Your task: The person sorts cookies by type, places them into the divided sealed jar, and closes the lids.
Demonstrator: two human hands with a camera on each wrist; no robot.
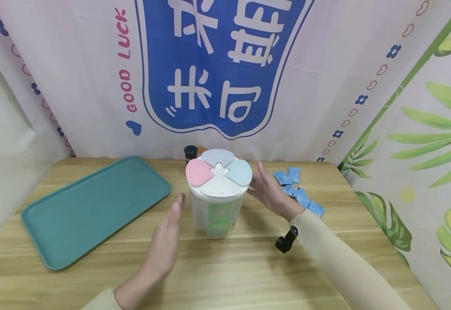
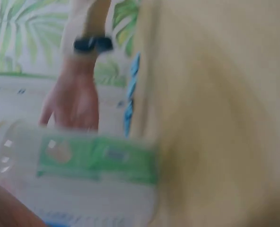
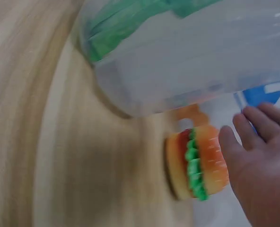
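Note:
A clear lidded container (image 1: 200,211) stands upright on the table, its lid (image 1: 199,172) divided into pink, grey, pale green and white sections. Green packets (image 1: 219,215) show through its wall. To its left, my left hand (image 1: 166,243) is held with straight fingers, apart from the wall. On the other side, my right hand (image 1: 273,196) has its fingers extended beside the container; a gap shows between them in the right wrist view. Near those fingers in that view sits a toy hamburger (image 3: 196,163), mostly hidden behind the container from the head view.
A teal tray (image 1: 97,211) lies on the left of the wooden table (image 1: 225,275). Several small blue packets (image 1: 301,196) are scattered at the right. Behind the container stands a black-capped bottle (image 1: 190,152), beside something orange (image 1: 201,150). A printed cloth (image 1: 105,142) hangs along the back.

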